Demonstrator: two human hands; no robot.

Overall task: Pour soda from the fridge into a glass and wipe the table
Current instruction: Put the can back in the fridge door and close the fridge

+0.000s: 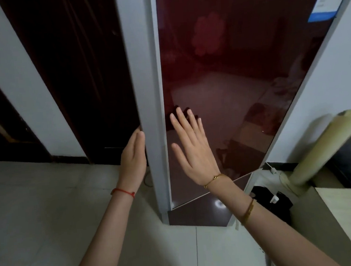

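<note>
- We stood before the fridge (239,76), its dark red upper door (222,129) shut, so the soda, if inside, was hidden from us; no glass or tabletop showed either.
- Our left hand (133,156) lay along the door's pale left edge (147,93), its fingers curled round that edge out of sight, apparently gripping it.
- Our right hand (192,150) was open and flat, fingers spread, at or just off the glossy door front; we could not tell whether it touched.
- Risk, as we judged it: pulling with the left while the right pressed on the panel would work against itself, and the door might stay sealed or jerk open suddenly.
- A sudden swing could rock bottles in the door racks, shaking the soda so it foams when poured.
- The white plug (274,199) and cable on the floor by the fridge's right foot could catch a step.
</note>
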